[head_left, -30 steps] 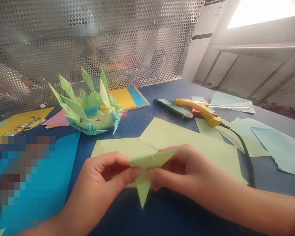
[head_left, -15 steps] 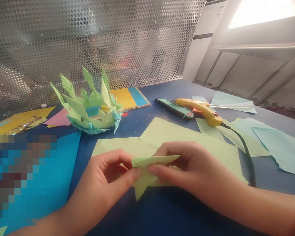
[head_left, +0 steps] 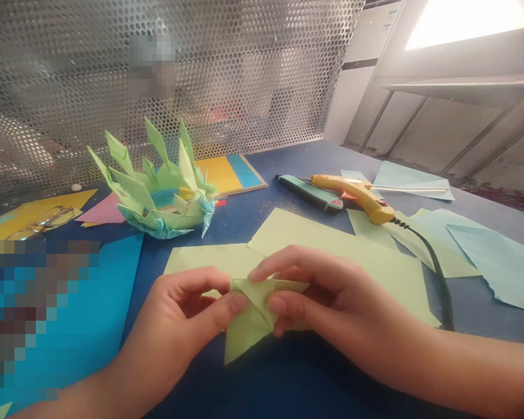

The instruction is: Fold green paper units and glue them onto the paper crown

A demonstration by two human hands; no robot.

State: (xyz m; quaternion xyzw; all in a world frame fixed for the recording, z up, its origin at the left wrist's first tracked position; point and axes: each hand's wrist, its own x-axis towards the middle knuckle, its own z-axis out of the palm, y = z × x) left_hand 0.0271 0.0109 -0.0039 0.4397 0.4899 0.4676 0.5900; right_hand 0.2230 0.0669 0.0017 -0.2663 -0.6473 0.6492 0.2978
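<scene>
A folded piece of light green paper [head_left: 254,308] is held between both hands over the near part of the blue table. My left hand [head_left: 194,308] pinches its left side between thumb and index finger. On the right side, my right hand [head_left: 312,291] grips it, thumb in front and index finger over the top edge. A diagonal fold crosses the front, one point sticks down to the left and another runs right behind my right fingers. Larger light green sheets [head_left: 332,256] lie flat just behind the hands.
Behind my left hand stands a green and blue folded-paper ring with tall points [head_left: 166,215]. A yellow hot glue gun [head_left: 353,195] with a black cord and a green-handled cutter [head_left: 308,192] lie to the right. Pale blue sheets [head_left: 502,256], a blue sheet [head_left: 113,291] and glasses [head_left: 48,221] lie around.
The folded paper has turned so its front face now shows, with a diagonal crease visible. My right index finger has moved left onto its top edge. My left hand has barely moved.
</scene>
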